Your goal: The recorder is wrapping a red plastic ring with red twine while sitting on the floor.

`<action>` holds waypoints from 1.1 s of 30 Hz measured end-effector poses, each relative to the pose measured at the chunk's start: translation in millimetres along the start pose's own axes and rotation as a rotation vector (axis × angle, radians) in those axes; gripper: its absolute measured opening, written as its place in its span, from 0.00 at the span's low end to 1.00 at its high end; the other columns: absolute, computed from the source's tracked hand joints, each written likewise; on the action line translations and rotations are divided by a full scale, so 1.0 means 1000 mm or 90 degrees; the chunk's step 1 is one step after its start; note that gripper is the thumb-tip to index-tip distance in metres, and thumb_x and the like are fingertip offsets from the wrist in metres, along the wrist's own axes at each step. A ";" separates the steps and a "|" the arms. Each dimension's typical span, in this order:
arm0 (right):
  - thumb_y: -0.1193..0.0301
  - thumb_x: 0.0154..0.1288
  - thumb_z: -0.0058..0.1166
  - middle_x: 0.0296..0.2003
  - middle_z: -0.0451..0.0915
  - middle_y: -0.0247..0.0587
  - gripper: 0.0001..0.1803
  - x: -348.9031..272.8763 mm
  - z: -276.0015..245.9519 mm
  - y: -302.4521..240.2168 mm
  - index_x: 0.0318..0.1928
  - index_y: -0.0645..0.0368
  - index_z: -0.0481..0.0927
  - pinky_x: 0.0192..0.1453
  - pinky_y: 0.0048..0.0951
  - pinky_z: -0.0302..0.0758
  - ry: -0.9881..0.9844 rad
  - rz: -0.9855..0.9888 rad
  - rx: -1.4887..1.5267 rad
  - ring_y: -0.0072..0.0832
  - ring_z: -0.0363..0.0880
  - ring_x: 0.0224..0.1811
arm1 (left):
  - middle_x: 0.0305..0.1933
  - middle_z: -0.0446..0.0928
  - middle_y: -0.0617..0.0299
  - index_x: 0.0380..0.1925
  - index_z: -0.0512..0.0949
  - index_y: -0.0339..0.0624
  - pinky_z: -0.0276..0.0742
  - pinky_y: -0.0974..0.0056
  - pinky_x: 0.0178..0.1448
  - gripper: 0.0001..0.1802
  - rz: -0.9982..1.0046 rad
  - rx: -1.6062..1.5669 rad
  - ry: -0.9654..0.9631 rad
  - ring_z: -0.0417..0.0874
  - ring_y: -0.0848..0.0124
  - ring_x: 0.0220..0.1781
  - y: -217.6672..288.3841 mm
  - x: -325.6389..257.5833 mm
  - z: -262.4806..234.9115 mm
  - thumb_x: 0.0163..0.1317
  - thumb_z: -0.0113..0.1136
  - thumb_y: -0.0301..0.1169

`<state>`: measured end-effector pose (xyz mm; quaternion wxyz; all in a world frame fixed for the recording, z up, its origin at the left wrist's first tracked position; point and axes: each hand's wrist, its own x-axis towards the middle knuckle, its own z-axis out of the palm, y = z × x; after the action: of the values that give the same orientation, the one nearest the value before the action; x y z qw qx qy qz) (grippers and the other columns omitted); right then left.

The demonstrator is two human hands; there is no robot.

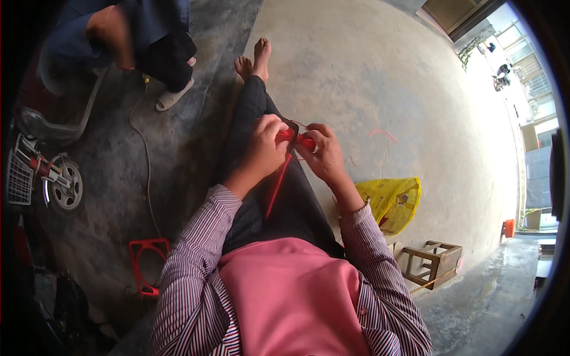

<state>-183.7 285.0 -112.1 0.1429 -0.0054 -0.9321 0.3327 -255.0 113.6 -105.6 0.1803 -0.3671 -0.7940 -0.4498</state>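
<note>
Above my thighs my left hand [266, 142] and my right hand [325, 155] meet at a red bundle [306, 142]. It looks soft, like gathered ribbon or cord, but its exact kind is too small to tell. The fingers of both hands are closed on it, the left at its left end, the right at its right end. A dark narrow band [295, 127] crosses the bundle between the hands. From below it a twisted red cord [276, 187] trails down over my dark trousers. A thin reddish strand loops out near my right fingertips.
A yellow bag [389, 200] lies right of my right forearm, near a wooden stool [432, 264] on its side. A red strand [383, 134] is on the floor. Left are a red plastic frame [149, 267], a cable [144, 154], a small-wheeled vehicle [64, 181] and another person [160, 47].
</note>
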 end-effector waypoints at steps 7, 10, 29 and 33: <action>0.67 0.48 0.68 0.42 0.79 0.50 0.19 -0.057 -0.077 -0.065 0.31 0.63 0.72 0.51 0.38 0.75 -0.080 0.034 0.893 0.36 0.78 0.45 | 0.35 0.80 0.58 0.44 0.74 0.35 0.77 0.64 0.43 0.17 -0.293 -0.237 -0.221 0.81 0.71 0.36 0.012 -0.033 -0.007 0.53 0.65 0.24; 0.63 0.46 0.71 0.32 0.80 0.51 0.21 -0.083 -0.083 -0.114 0.29 0.63 0.72 0.44 0.41 0.77 -0.305 -0.046 1.039 0.43 0.80 0.35 | 0.35 0.80 0.59 0.45 0.73 0.35 0.78 0.64 0.44 0.16 -0.310 -0.273 -0.184 0.81 0.73 0.38 0.006 -0.045 0.006 0.57 0.63 0.23; 0.70 0.53 0.61 0.33 0.79 0.39 0.11 -0.011 -0.075 -0.056 0.40 0.52 0.82 0.35 0.36 0.76 -0.070 -0.084 -0.168 0.40 0.80 0.33 | 0.18 0.69 0.70 0.35 0.77 0.38 0.65 0.72 0.26 0.12 -0.476 -0.404 -0.054 0.68 0.82 0.20 -0.002 0.008 -0.008 0.71 0.51 0.35; 0.66 0.55 0.61 0.37 0.80 0.45 0.14 0.006 -0.003 -0.026 0.42 0.56 0.81 0.42 0.39 0.78 -0.108 0.037 -0.116 0.44 0.82 0.38 | 0.17 0.70 0.67 0.28 0.77 0.37 0.64 0.70 0.23 0.13 -0.556 -0.304 -0.178 0.67 0.80 0.18 -0.035 -0.020 0.020 0.67 0.54 0.35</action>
<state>-186.2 267.1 -92.3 0.0525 -0.0175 -0.9667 0.2500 -267.4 110.3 -148.6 -0.2211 -0.0889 -0.7649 -0.5985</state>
